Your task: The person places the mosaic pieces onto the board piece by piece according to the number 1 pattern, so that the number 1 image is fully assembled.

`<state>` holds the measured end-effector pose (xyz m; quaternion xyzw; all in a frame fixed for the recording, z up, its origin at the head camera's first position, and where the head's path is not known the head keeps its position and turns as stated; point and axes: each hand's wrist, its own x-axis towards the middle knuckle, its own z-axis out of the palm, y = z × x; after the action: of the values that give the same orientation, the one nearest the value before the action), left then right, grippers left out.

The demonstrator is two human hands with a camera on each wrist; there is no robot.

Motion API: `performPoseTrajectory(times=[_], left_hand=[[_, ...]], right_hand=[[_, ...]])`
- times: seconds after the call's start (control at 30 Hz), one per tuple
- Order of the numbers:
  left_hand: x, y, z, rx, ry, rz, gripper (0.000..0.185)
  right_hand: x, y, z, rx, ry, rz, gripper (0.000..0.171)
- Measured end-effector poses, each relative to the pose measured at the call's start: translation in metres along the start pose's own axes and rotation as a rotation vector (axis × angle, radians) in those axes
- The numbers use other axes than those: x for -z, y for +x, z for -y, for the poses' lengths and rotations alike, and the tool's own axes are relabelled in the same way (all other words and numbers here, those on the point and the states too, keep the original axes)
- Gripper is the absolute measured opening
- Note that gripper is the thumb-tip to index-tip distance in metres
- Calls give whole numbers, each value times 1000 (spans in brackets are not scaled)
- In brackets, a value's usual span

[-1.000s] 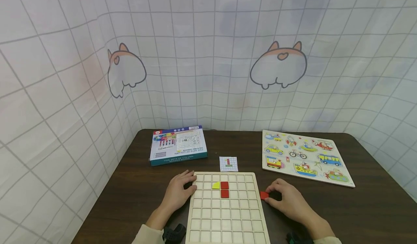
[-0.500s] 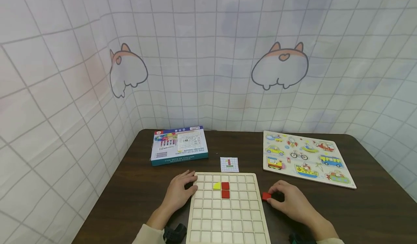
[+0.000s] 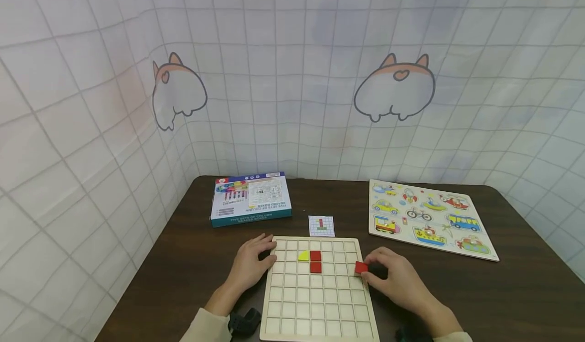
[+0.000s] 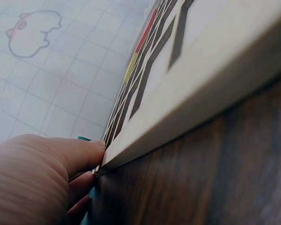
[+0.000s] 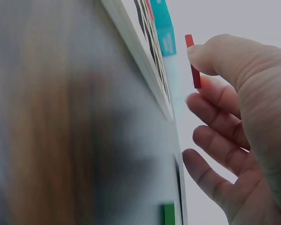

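My right hand (image 3: 395, 281) pinches a red square tile (image 3: 360, 267) between thumb and fingertips, over the right edge of a wooden grid board (image 3: 323, 296). In the right wrist view the tile (image 5: 193, 61) is seen edge-on, and the other fingers are spread loosely. My left hand (image 3: 249, 263) rests beside the board's upper left side. In the left wrist view its thumb (image 4: 86, 154) touches the board's edge near the corner. On the board lie two red squares (image 3: 316, 267), one below the other, with a yellow piece (image 3: 303, 255) left of the upper one.
A small printed pattern card (image 3: 321, 226) lies just behind the board. At the back left is a boxed set (image 3: 251, 200). A vehicle puzzle board (image 3: 431, 220) lies back right. The right wrist view shows a green block (image 5: 169, 214) low down.
My right hand has moved left with the red tile, from beside the board to over its right edge. The left hand stays at the board's edge. The head view has shifted slightly.
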<state>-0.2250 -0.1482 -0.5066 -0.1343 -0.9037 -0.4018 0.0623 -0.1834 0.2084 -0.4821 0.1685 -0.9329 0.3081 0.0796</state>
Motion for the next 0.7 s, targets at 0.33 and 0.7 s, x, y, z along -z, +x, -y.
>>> performPoseTrajectory(times=[0.33, 0.7], left_hand=[[2, 2, -2, 15, 5, 4, 35], [2, -1, 1, -82, 100, 63, 36]], right_hand=[[-13, 1, 17, 82, 3, 40, 18], [-31, 3, 39, 161, 45, 103, 11]])
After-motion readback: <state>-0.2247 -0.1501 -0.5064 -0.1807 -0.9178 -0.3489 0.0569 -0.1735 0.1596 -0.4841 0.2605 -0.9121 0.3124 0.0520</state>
